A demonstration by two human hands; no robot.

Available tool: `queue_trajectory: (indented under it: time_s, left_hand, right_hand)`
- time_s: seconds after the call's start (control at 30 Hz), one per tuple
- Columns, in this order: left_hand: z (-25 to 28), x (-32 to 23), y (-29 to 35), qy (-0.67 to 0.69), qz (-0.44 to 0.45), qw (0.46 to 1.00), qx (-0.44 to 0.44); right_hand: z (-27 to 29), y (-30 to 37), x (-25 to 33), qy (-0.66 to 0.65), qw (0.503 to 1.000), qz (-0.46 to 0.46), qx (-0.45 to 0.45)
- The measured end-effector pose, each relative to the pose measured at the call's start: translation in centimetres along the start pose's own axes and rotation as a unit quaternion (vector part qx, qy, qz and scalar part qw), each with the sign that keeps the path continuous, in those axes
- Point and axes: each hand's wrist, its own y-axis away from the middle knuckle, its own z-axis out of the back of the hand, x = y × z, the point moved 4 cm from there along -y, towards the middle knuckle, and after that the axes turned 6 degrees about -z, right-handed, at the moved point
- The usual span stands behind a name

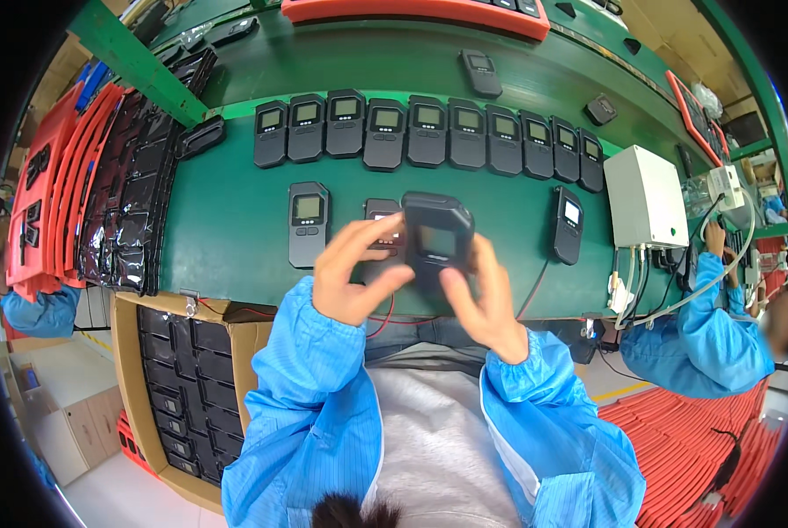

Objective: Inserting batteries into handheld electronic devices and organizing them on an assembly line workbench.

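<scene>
My right hand (pixel 493 308) grips a dark grey handheld meter (pixel 438 238) above the table, thumb on its lower front and fingers along its right side. The meter is slightly blurred, its small screen facing up. My left hand (pixel 352 275) is open beside it, thumb and fingers spread; whether a fingertip touches the meter's left edge I cannot tell. Partly hidden behind the left fingers, another meter (pixel 382 209) lies on the table. A meter (pixel 308 220) with a greenish screen lies to the left, and one with a bright screen (pixel 567 224) to the right.
A row of several meters (pixel 427 130) runs along the far side of the green table (pixel 227 238). A white box (pixel 648 198) with cables stands right. Black trays (pixel 130 189) and red trays (pixel 46 194) are stacked left, above a carton (pixel 130 378). A co-worker's blue sleeve (pixel 706 330) shows at right.
</scene>
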Motion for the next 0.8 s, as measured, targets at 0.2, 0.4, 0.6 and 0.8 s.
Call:
queue_trajectory:
  time_s: [0.2,0.4,0.6,0.8]
  left_hand:
    - [1.9,2.2,0.5,-0.304,0.225,0.924,0.060]
    - [1.2,3.5,0.2,-0.356,0.195,0.908,0.104]
    - [-0.2,4.0,0.4,-0.190,0.268,0.940,0.089]
    - [-1.4,5.4,2.3,0.099,0.221,0.969,-0.055]
  right_hand:
    - [2.6,1.9,-4.5,-0.108,0.979,-0.156,-0.068]
    - [4.4,2.3,-5.0,-0.070,0.981,-0.153,-0.099]
    - [4.4,2.1,-4.8,-0.037,0.980,-0.161,-0.116]
    - [4.0,2.1,-5.2,-0.067,0.972,-0.208,-0.087]
